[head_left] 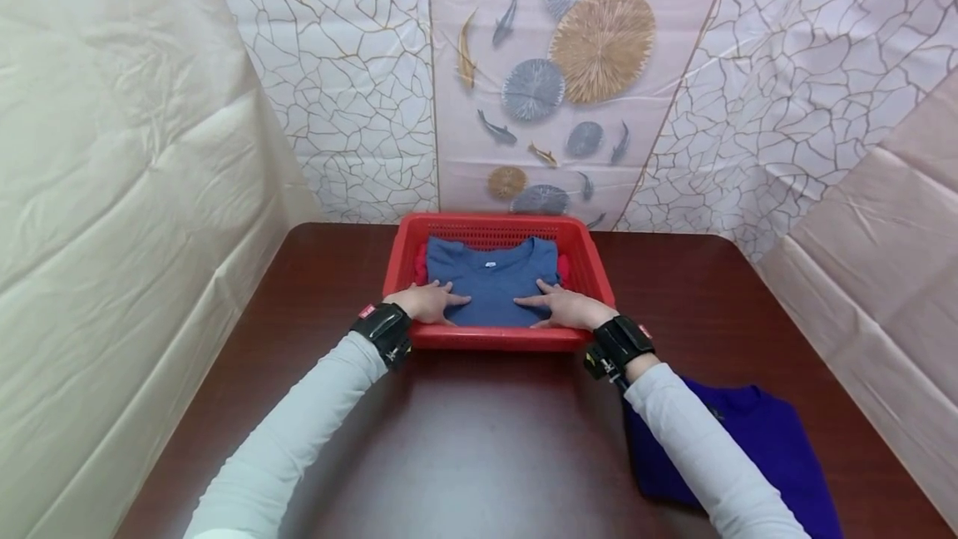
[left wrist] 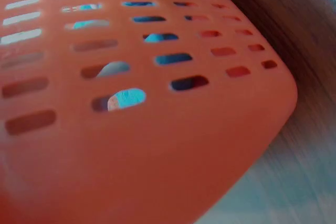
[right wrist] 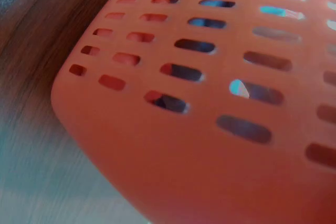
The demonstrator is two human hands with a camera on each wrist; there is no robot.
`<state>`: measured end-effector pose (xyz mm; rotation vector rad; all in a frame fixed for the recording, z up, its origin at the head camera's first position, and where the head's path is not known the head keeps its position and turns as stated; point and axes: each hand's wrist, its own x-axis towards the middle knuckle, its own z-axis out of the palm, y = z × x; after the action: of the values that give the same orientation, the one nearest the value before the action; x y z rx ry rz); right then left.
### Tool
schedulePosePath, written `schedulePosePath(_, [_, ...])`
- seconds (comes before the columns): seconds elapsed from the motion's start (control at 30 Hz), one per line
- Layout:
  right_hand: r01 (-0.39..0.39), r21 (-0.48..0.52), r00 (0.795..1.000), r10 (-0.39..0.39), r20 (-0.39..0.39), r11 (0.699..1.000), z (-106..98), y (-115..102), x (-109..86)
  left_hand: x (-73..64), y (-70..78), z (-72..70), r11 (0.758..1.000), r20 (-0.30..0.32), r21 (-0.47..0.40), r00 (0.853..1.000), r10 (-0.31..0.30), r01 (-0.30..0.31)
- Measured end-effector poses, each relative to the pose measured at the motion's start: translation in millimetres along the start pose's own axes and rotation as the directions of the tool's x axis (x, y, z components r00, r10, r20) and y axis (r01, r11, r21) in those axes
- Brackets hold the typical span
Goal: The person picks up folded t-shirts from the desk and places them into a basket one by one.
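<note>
In the head view a folded blue T-shirt [head_left: 490, 285] lies in a red plastic basket [head_left: 501, 339], its neckline toward the far wall. My left hand [head_left: 428, 302] rests on the shirt's left side with fingers spread. On the right side my right hand [head_left: 570, 308] lies the same way, fingers spread over the cloth. Red cloth [head_left: 564, 267] shows under the blue shirt at both sides. Both wrist views are filled by the slotted basket wall [left wrist: 157, 140], with bits of cloth and fingers glimpsed through the slots; the hands themselves are mostly hidden there.
A folded dark purple-blue shirt [head_left: 771, 431] lies on the brown table [head_left: 464, 439] at the right front, partly under my right forearm. The basket stands near the table's back edge, before a patterned curtain [head_left: 359, 90]. Pale cloth hangs along both sides.
</note>
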<state>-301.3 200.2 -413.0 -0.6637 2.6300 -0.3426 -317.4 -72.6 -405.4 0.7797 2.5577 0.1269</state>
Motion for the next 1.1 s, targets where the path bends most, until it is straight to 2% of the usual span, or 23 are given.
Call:
schedulePosePath(0.1, [0.009, 0.009, 0.996, -0.008, -0.09, 1.0, 0.8, -1.7, -2.4, -1.1, -0.5, 0.1, 0.999, -0.092, -0.026, 0.996, 0.021, -0.024])
schedulePosePath(0.17, [0.001, 0.027, 0.986, 0.003, -0.169, 1.0, -0.3, -3.2, -5.7, -2.5, 1.3, -1.4, 0.998, -0.179, -0.038, 0.983, 0.035, -0.043])
schedulePosePath(0.27, [-0.012, 0.075, 0.954, 0.034, -0.297, 0.997, -2.0, -7.0, -13.5, -7.5, 8.4, -3.6, 0.997, -0.31, -0.059, 0.95, 0.03, -0.051])
schedulePosePath(0.37, [-0.024, 0.099, 0.903, 0.064, -0.425, 0.995, -2.7, -12.5, -22.9, -16.7, 21.8, -6.2, 0.995, -0.423, -0.082, 0.906, 0.014, -0.054])
schedulePosePath(0.43, [-0.026, 0.102, 0.858, 0.075, -0.508, 0.994, -2.8, -17.5, -30.8, -24.5, 33.7, -7.7, 0.993, -0.504, -0.1, 0.864, 0.002, -0.061])
schedulePosePath(0.5, [-0.031, 0.092, 0.808, 0.079, -0.585, 0.995, -2.0, -23.6, -40.1, -32.1, 46.4, -7.5, 0.993, -0.587, -0.101, 0.81, -0.005, -0.067])
schedulePosePath(0.63, [-0.031, 0.078, 0.7, 0.078, -0.71, 0.996, 3.2, -37.2, -61.5, -47.6, 72.8, -2.9, 0.995, -0.729, -0.06, 0.685, 0.014, -0.084])
schedulePosePath(0.67, [-0.03, 0.079, 0.674, 0.079, -0.735, 0.996, 5.2, -40.2, -67.1, -51.6, 79.3, -0.8, 0.994, -0.751, -0.054, 0.66, 0.023, -0.096])
schedulePosePath(0.73, [-0.033, 0.076, 0.625, 0.08, -0.777, 0.997, 9.4, -44.9, -78.4, -58.9, 91.9, 4.0, 0.993, -0.782, -0.042, 0.622, 0.038, -0.114])
schedulePosePath(0.8, [-0.04, 0.069, 0.585, 0.08, -0.807, 0.997, 13.8, -47.6, -90.2, -65.0, 103.5, 10.5, 0.991, -0.803, -0.037, 0.593, 0.049, -0.131])
schedulePosePath(0.87, [-0.054, 0.06, 0.554, 0.08, -0.829, 0.997, 18.4, -48.7, -102.2, -69.1, 114.5, 18.3, 0.989, -0.818, -0.034, 0.572, 0.054, -0.141])
schedulePosePath(0.93, [-0.074, 0.055, 0.535, 0.086, -0.841, 0.996, 24.3, -47.8, -114.1, -72.0, 125.5, 26.4, 0.988, -0.82, -0.034, 0.569, 0.059, -0.151])
schedulePosePath(0.97, [-0.086, 0.053, 0.527, 0.09, -0.845, 0.995, 27.5, -47.3, -119.9, -72.8, 130.7, 30.2, 0.987, -0.819, -0.031, 0.57, 0.065, -0.157])
schedulePosePath(1.1, [-0.147, 0.042, 0.501, 0.111, -0.858, 0.988, 42.7, -40.9, -142.2, -70.5, 149.9, 43.9, 0.983, -0.801, -0.013, 0.591, 0.099, -0.181])
